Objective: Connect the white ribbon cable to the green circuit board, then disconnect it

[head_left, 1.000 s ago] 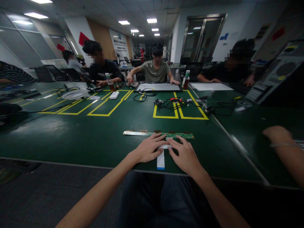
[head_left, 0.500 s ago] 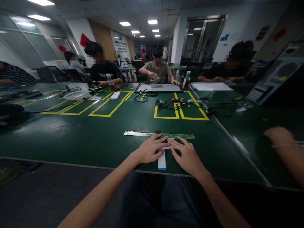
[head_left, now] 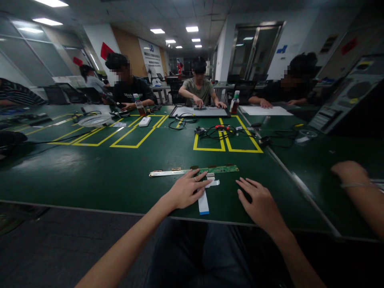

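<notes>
A long, narrow green circuit board (head_left: 223, 169) lies across the green table in front of me. From its middle a white ribbon cable (head_left: 203, 202) with a blue end runs toward the table's near edge, with a folded part pointing right. My left hand (head_left: 187, 190) rests with spread fingers over the cable and the board's lower edge, partly hiding both. My right hand (head_left: 261, 202) hovers or rests to the right of the cable, fingers apart, touching neither board nor cable.
Beyond the board are black cables with a red-handled tool (head_left: 222, 128), a white box (head_left: 145, 121) and two bottles (head_left: 235, 102). A computer case (head_left: 348, 96) stands at right, near another person's arm (head_left: 360, 192). Several people sit around the table.
My right hand has moved right, off the cable, and its fingers are apart. The board has shifted left and tilted slightly, its right end farther from me. My left hand stays over the cable.
</notes>
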`<move>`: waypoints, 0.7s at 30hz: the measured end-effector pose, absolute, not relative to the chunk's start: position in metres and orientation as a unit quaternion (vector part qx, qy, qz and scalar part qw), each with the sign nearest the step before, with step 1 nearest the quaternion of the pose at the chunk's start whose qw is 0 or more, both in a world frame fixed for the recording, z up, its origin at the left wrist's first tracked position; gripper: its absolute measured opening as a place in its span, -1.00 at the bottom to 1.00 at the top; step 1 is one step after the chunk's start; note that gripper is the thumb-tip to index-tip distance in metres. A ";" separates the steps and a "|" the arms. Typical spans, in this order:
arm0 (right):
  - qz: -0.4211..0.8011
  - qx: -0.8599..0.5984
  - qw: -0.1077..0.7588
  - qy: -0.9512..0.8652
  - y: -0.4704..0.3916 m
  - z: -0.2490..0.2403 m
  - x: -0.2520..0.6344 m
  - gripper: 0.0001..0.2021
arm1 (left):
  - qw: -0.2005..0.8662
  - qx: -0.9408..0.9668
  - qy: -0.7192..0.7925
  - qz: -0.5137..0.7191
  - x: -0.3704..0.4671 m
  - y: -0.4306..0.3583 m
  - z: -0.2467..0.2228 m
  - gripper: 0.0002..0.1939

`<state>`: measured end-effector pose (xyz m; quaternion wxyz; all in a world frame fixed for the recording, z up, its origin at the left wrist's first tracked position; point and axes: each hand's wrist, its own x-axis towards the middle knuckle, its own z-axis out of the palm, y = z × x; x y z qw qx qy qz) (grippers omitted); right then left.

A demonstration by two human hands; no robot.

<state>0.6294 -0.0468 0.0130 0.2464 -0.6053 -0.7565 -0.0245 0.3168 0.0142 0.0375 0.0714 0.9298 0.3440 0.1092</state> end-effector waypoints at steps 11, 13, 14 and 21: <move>-0.033 -0.608 0.248 -0.754 -0.046 0.009 0.626 -0.60 | 0.006 0.764 0.643 0.051 0.161 0.031 0.023 -0.38; -0.036 -0.609 0.252 -0.752 -0.046 0.008 0.625 -0.60 | 0.006 0.715 0.699 0.027 0.116 0.027 0.024 -0.36; -0.037 -0.608 0.254 -0.751 -0.046 0.008 0.624 -0.60 | 0.005 0.688 0.726 0.018 0.095 0.024 0.026 -0.35; -0.039 -0.604 0.255 -0.754 -0.047 0.009 0.624 -0.60 | -0.046 0.507 0.860 -0.037 0.006 0.004 0.040 -0.36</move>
